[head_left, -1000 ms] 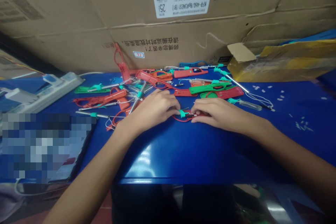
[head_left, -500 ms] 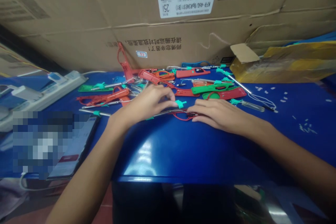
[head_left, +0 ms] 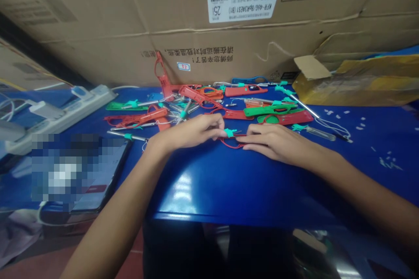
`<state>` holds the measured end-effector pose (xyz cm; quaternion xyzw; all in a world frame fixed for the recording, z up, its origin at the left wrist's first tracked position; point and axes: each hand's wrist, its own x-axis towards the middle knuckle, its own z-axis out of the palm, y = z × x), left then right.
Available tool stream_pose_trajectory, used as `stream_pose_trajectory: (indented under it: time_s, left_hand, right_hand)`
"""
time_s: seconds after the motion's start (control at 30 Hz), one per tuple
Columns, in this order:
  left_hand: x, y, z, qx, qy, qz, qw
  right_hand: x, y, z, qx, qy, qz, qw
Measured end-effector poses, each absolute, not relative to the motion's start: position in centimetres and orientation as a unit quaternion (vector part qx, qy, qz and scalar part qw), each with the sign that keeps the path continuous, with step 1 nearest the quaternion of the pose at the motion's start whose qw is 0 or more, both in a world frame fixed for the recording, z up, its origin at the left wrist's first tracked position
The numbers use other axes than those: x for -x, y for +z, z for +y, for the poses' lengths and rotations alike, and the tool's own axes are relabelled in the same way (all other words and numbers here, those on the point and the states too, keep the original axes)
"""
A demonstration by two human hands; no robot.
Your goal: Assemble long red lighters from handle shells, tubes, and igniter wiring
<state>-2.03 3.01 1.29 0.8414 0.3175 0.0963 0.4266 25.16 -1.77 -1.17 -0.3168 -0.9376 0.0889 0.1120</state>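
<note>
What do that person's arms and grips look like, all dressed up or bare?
The left arm and right arm are bare, with no sleeves showing. They're slim, narrowing at the wrists, with no watch or bracelet. The left grip and right grip are hands without gloves. I can't see any markings.

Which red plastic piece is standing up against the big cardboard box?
The red piece at the back left, with its looped end leaning up on the cardboard box; the other red pieces lie low.
</note>
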Motion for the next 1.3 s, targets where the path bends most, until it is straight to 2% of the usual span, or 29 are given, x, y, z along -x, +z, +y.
stream_pose_trajectory:
  time_s: [0.33, 0.63, 0.8, 0.97, 1.13, 1.3]
  left_hand:
    - [1.9, 1.3, 2.9, -0.845, 0.089, 0.316, 0.422]
    - [1.7, 1.3, 2.7, -0.850, 0.093, 0.333, 0.398]
    - [1.4, 1.3, 2.4, -0.861, 0.121, 0.360, 0.338]
    - [1.4, 1.1, 2.4, -0.873, 0.097, 0.377, 0.294]
    - [1.3, 0.7, 2.4, -0.881, 0.081, 0.370, 0.282]
    - [1.2, 0.6, 2.3, -0.885, 0.079, 0.367, 0.275]
  right_hand:
    - [-25.2, -1.6, -1.6, 0.332, 0.182, -0.912, 0.158]
    - [-24.5, -1.3, -1.4, 0.411, 0.109, -0.875, 0.232]
    - [-24.1, -0.9, -1.1, 0.417, 0.071, -0.889, 0.177]
    - [-23.9, -0.2, -1.3, 0.360, -0.056, -0.925, 0.105]
    - [-23.7, -0.2, -1.3, 0.332, -0.129, -0.930, 0.087]
    - [-23.7, -0.6, -1.1, 0.324, -0.135, -0.934, 0.069]
